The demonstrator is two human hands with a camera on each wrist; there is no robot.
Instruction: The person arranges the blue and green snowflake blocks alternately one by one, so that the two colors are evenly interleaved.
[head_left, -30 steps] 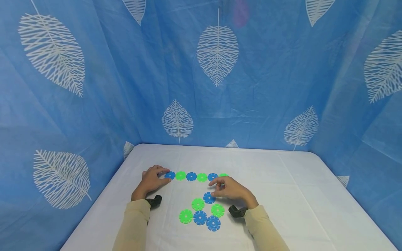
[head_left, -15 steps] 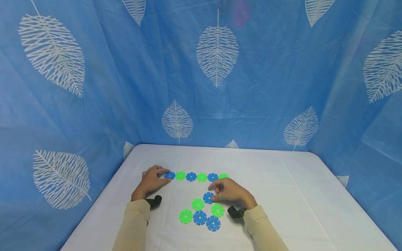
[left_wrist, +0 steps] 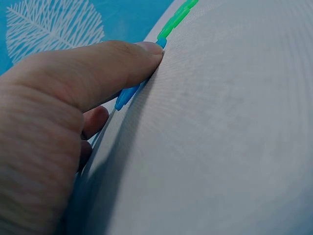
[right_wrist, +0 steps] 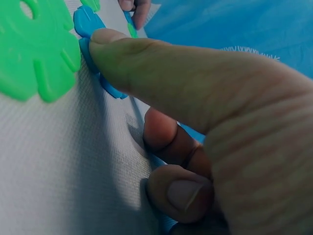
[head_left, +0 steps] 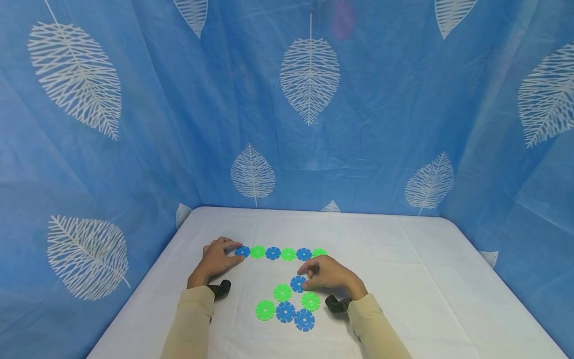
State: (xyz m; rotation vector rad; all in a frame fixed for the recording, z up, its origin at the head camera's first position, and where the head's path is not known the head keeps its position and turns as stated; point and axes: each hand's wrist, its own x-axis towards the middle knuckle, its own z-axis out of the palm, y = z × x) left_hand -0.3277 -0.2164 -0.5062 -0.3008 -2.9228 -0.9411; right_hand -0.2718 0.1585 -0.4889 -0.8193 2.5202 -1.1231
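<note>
My left hand (head_left: 217, 258) holds the blue notched interlocking disc (head_left: 242, 252) at the left end of a row, thumb and index finger at opposite edges. In the left wrist view the thumb (left_wrist: 132, 61) rests against that blue disc's edge (left_wrist: 128, 95). My right hand (head_left: 329, 272) has its thumb and index finger at a blue notched disc (head_left: 297, 284) in front of the row. Its thumb (right_wrist: 132, 58) touches this blue disc (right_wrist: 111, 89) in the right wrist view, the index fingertip is hidden there, and other fingers curl under the palm.
Right of the left hand, the row alternates green (head_left: 257, 252) and blue discs (head_left: 273, 253), lying flat. Nearer the body lie several loose discs, among them a green one (head_left: 265, 310) and a blue one (head_left: 305, 320). A white cloth covers the table (head_left: 426, 299); a leaf-patterned blue curtain (head_left: 367, 124) surrounds it.
My right hand has lowered slightly toward the body, its index finger drawing in to the far edge of the blue disc. The left hand and the row have stayed put.
</note>
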